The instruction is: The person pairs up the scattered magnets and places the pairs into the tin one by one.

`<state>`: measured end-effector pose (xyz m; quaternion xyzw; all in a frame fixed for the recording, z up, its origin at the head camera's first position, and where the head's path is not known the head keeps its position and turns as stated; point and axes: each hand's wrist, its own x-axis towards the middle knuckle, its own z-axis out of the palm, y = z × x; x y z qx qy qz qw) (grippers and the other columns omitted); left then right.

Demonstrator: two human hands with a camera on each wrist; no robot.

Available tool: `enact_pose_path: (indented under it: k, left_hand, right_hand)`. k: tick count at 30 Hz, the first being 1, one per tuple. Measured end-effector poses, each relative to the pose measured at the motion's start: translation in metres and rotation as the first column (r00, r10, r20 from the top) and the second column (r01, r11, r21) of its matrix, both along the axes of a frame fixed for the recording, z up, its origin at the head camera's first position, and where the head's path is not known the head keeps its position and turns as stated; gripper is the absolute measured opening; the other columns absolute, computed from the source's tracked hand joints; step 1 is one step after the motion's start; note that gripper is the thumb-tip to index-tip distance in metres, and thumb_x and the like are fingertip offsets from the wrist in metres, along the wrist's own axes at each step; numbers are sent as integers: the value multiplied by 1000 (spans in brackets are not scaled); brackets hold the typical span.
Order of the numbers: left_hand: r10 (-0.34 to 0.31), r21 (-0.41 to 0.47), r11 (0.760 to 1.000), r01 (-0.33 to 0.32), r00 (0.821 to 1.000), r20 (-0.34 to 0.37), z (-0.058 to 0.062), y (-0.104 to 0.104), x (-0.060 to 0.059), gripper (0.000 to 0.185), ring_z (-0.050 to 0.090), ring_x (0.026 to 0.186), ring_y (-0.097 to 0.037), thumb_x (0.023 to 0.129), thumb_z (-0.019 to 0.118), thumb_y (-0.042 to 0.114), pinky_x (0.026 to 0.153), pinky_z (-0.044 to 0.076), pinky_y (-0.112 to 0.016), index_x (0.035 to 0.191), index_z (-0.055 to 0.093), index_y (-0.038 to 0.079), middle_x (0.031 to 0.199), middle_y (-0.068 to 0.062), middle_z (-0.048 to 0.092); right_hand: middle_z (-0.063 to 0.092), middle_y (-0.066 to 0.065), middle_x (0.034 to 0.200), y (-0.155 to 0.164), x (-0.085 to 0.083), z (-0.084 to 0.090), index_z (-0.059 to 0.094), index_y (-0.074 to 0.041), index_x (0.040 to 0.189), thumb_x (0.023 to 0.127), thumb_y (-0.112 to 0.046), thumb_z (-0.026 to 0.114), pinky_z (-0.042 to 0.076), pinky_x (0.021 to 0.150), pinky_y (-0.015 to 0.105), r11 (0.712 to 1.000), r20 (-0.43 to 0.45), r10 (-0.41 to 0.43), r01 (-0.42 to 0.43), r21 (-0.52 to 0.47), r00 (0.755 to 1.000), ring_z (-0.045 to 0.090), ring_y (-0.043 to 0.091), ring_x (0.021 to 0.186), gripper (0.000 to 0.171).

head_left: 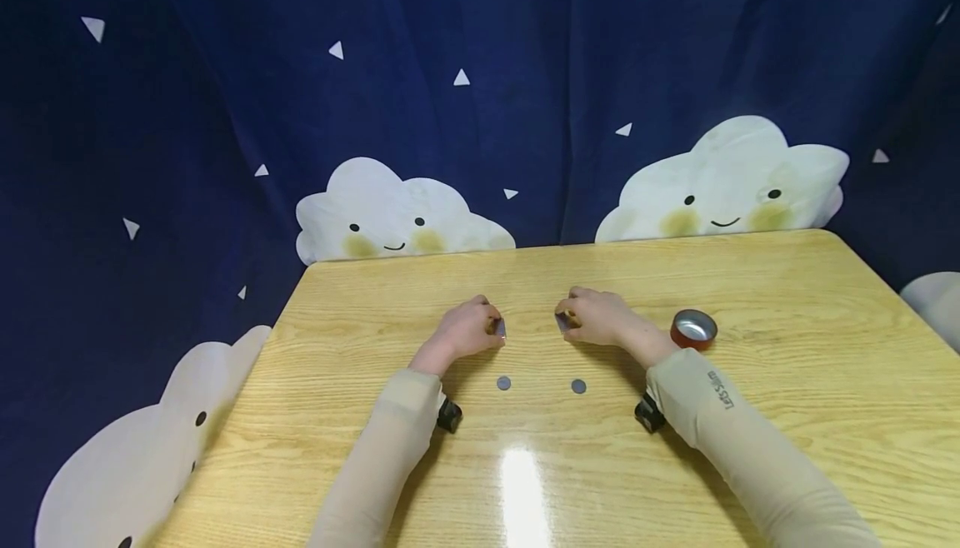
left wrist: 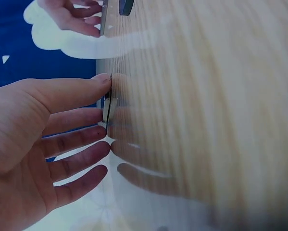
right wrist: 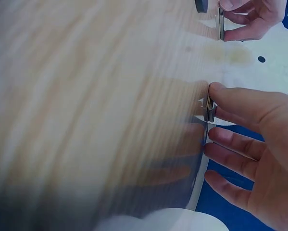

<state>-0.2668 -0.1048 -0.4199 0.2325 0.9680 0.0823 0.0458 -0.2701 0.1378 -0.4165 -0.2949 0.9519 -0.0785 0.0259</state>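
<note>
A small grey disc (head_left: pixel 500 328) is pinched upright on the surface (head_left: pixel 787 415) by the left hand (head_left: pixel 467 327); another (head_left: pixel 562 322) by the right hand (head_left: pixel 596 316). Two flat discs (head_left: pixel 503 383) lie nearer; a red tin (head_left: pixel 693 329) stands beside the right wrist.

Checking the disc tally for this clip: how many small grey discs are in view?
4. Two discs lie flat on the table, one left, one right. The left hand pinches one, the right hand another. Stacked extras could be hidden.
</note>
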Motion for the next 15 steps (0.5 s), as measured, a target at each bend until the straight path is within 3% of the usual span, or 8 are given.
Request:
enact_pose_path:
  k: [7,15]
  left_hand:
    - [-29,-1,1000,29,1000,6,2,2,0,35,50,80,-12,80,68,31,75,45,-30,110,65,13,100,0,56]
    - [-75,25,997,74,997,12,2,4,0,11,46,75,-12,82,67,24,67,40,-27,87,64,15,89,0,53]
  right_hand:
    - [52,-2,86,-2,-2,-3,64,-17,93,78,-26,71,42,62,32,999,-12,30,-30,-12,999,48,12,74,20]
    - [51,-2,83,-3,-1,-3,64,-15,87,78,-21,71,39,62,30,998,-16,47,-47,-44,999,45,12,71,14]
